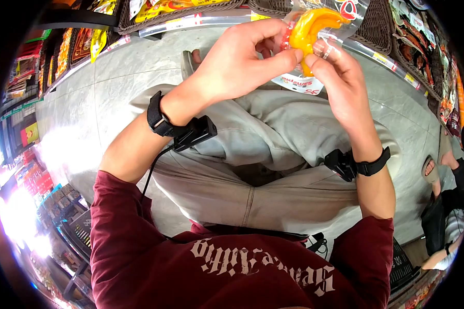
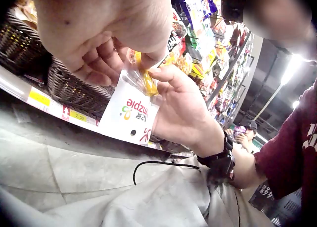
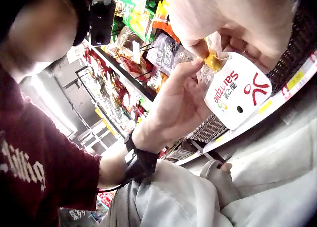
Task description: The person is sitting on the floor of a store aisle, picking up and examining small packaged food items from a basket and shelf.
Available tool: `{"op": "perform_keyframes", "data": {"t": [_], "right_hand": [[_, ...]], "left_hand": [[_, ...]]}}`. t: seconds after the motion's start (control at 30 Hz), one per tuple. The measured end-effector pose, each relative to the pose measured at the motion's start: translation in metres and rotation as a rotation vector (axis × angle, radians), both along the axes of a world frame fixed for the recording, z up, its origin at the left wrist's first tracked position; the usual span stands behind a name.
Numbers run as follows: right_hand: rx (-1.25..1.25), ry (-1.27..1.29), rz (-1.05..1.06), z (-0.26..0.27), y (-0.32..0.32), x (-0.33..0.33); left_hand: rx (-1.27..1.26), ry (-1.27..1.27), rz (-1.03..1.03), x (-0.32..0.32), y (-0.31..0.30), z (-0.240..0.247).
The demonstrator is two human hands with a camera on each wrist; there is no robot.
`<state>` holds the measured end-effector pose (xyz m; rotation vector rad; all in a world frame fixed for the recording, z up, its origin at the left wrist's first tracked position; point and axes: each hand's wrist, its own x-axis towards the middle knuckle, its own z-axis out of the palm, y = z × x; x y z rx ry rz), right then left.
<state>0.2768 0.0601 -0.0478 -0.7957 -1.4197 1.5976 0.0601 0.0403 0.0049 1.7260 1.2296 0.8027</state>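
Head view: yellow snack pkt held up by shelf basket, pinched btwn left hand & right hand fingertips. Off shelf already; prob. unopened, no tear visible.

Retail shop aisle: shelves stocked with packaged snacks, wicker display baskets, shelf-edge price labels.

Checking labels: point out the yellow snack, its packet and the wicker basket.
yellow snack [image 1: 312, 28]: head view, middle of the curved piece.
packet [image 2: 130, 113]: left wrist view, white printed label.
wicker basket [image 2: 74, 86]: left wrist view, woven front wall.
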Motion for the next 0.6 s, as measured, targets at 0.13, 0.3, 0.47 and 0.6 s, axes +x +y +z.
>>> {"op": "perform_keyframes", "data": {"t": [0.13, 0.3, 0.47, 0.6], "right_hand": [[-0.067, 0.055, 0.016, 0.007, -0.0011, -0.0016], [-0.105, 0.037, 0.059, 0.0049, 0.0003, -0.0014], [-0.072, -0.007, 0.066, 0.0008, 0.0023, -0.0015], [-0.085, 0.055, 0.086, 0.006, -0.0003, -0.0034]], "left_hand": [[-0.055, -0.047, 0.018, 0.0021, -0.0003, -0.0004], [-0.098, -0.062, 0.051, 0.0018, 0.0015, -0.0066], [-0.137, -0.078, 0.054, 0.0016, 0.0023, -0.0085], [-0.148, -0.099, 0.051, 0.0011, 0.0014, -0.0076]]}}
